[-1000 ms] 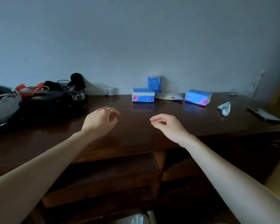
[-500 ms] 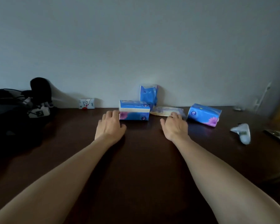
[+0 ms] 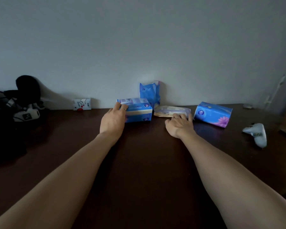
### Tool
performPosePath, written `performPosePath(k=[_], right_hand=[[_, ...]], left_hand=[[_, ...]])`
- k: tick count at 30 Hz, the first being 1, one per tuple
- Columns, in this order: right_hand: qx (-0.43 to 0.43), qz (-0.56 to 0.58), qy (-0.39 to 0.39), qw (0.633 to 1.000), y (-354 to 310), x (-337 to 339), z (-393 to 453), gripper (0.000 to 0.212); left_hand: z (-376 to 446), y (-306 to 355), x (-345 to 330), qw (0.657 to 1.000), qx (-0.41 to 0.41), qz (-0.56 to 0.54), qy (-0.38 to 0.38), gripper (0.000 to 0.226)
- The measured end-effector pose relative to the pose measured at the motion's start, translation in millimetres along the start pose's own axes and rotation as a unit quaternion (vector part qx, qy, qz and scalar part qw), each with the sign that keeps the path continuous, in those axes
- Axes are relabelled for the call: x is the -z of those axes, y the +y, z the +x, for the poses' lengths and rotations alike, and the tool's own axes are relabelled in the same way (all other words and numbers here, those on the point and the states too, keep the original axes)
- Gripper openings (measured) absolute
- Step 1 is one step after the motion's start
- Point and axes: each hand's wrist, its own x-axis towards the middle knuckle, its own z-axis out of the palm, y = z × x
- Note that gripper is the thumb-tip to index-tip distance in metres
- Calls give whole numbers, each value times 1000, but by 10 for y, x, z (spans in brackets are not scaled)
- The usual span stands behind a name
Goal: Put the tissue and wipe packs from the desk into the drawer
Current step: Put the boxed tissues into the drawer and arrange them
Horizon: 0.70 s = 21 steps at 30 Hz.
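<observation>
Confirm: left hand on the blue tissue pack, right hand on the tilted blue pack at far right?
Not quite. The head view shows the left hand on the blue tissue pack, but the right hand is on the flat pale wipe pack, not the tilted blue pack.
</observation>
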Motion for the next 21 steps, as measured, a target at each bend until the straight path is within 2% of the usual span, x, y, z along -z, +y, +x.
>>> performPosePath(k=[3, 6, 9, 10, 13, 15, 17, 19, 21], right_hand=[[8, 28, 4, 1000, -24, 31, -232, 65], [30, 51, 1, 998, -42, 68, -552, 65], [56, 65, -4, 996, -30, 108, -876, 67], [62, 67, -3, 996, -21, 114, -964, 67], [55, 83, 20, 995, -10, 157, -1179, 60], [46, 92, 32, 994, -32, 203, -1296, 54], [40, 98, 39, 994, -54, 237, -1384, 51], [37, 103, 43, 993, -58, 240, -1441, 48], [39, 106, 54, 992, -61, 224, -1463, 44]], left_hand=[[-130, -31, 129, 1000, 14, 0, 13, 41], [-305, 11, 298, 1000, 10, -5, -20, 40], [-530, 191, 487, 993, -57, 22, -106, 26], [-601, 252, 557, 991, -88, 25, -102, 25], [-706, 373, 794, 979, -194, 25, 66, 24], [-645, 418, 903, 976, -177, 2, 130, 37], [-507, 461, 941, 991, -94, -18, 91, 62], [-325, 482, 891, 999, -23, -26, 11, 82], [-136, 469, 779, 997, 5, -9, -77, 95]])
